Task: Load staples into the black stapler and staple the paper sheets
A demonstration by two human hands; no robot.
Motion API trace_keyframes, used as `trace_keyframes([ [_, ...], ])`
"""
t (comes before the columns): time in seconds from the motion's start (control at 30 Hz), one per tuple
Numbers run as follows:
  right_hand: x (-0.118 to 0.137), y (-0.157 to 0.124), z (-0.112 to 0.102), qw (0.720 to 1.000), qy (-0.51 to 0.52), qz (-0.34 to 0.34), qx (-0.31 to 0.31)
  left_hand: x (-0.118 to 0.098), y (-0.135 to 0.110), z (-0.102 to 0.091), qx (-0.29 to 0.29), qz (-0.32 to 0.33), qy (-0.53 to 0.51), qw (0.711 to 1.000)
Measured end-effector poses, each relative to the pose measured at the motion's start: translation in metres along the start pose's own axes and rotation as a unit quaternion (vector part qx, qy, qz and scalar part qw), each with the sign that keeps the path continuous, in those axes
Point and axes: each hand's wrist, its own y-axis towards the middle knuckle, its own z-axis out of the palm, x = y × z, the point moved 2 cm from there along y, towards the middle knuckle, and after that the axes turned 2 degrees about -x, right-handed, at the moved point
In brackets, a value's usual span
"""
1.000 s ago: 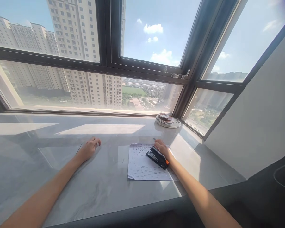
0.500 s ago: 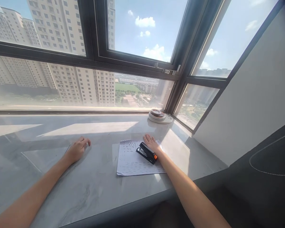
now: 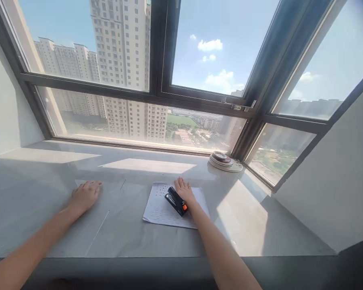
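My right hand [image 3: 185, 191] lies palm down with its fingers extended on a sheet of white paper [image 3: 157, 213] covered in lines and handwriting. Beside it, on the same paper, is a black stapler [image 3: 175, 201] with an orange end, tilted diagonally; the hand is right against it but not wrapped around it. Further left, my left hand [image 3: 84, 197] rests palm down on the pale marble sill [image 3: 133, 237], well apart from the paper. Its fingers are stretched forward, and nothing shows in them. Whether the paper is one sheet or several I cannot tell.
A stack of round plates or mats [image 3: 223, 161] stands in the far right corner by the dark window frame [image 3: 255, 121]. White walls [image 3: 329, 185] close off both sides. The sill's front edge runs below my forearms.
The view has turned left and levelled. My left hand has slid left across the sill, and its fingers have gone from curled to flatter. My right hand stays on the paper by the stapler.
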Motion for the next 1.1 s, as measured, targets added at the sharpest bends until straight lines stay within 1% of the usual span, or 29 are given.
trace_keyframes([
  [0.07,0.033,0.01,0.002,1.0,0.008,-0.012,0.011,0.032,-0.026,-0.018,0.015,-0.048,0.021,0.998],
  [0.1,0.05,0.016,0.005,1.0,0.008,-0.02,0.018,0.043,-0.039,-0.025,0.031,-0.078,0.025,0.996],
  [0.13,0.068,0.022,0.008,0.999,0.005,-0.035,0.025,0.049,-0.051,-0.03,0.05,-0.092,0.028,0.994],
  [0.17,0.085,0.028,0.011,0.998,-0.001,-0.048,0.026,0.051,-0.06,-0.034,0.057,-0.097,0.03,0.993],
  [0.23,0.117,0.039,0.016,0.997,-0.01,-0.069,0.023,0.05,-0.07,-0.036,0.069,-0.092,0.018,0.993],
  [0.3,0.143,0.047,0.02,0.996,-0.019,-0.087,0.022,0.046,-0.073,-0.035,0.062,-0.111,0.009,0.992],
  [0.33,0.152,0.049,0.022,0.995,-0.025,-0.093,0.02,0.044,-0.074,-0.034,0.06,-0.117,0.004,0.991],
  [0.37,0.157,0.05,0.024,0.995,-0.031,-0.097,0.02,0.042,-0.074,-0.034,0.056,-0.119,0.0,0.991],
  [0.43,0.16,0.052,0.031,0.994,-0.045,-0.103,0.012,0.039,-0.078,-0.035,0.046,-0.115,-0.012,0.992],
  [0.53,0.15,0.058,0.049,0.989,-0.062,-0.129,-0.019,0.035,-0.085,-0.037,0.034,-0.109,-0.023,0.993],
  [0.6,0.142,0.068,0.062,0.987,-0.065,-0.14,-0.043,0.036,-0.087,-0.035,0.035,-0.116,-0.021,0.992],
  [0.67,0.142,0.078,0.071,0.986,-0.069,-0.141,-0.053,0.037,-0.086,-0.032,0.033,-0.111,-0.025,0.993],
  [0.7,0.146,0.081,0.072,0.985,-0.067,-0.151,-0.05,0.038,-0.085,-0.031,0.032,-0.108,-0.029,0.993],
  [0.73,0.152,0.082,0.071,0.985,-0.063,-0.156,-0.046,0.038,-0.084,-0.03,0.032,-0.106,-0.034,0.993],
  [0.8,0.171,0.079,0.061,0.986,-0.052,-0.151,-0.039,0.038,-0.084,-0.029,0.03,-0.106,-0.042,0.993],
  [0.87,0.196,0.073,0.049,0.988,-0.054,-0.147,-0.008,0.039,-0.084,-0.029,0.024,-0.11,-0.04,0.993],
  [0.97,0.23,0.071,0.032,0.987,-0.038,-0.153,0.012,0.041,-0.081,-0.026,0.013,-0.112,-0.023,0.993],
  [1.03,0.244,0.072,0.025,0.988,-0.02,-0.15,0.022,0.042,-0.079,-0.025,0.009,-0.107,-0.012,0.994],
  [1.1,0.252,0.072,0.022,0.987,-0.005,-0.156,0.031,0.043,-0.078,-0.026,0.009,-0.105,-0.002,0.994],
])
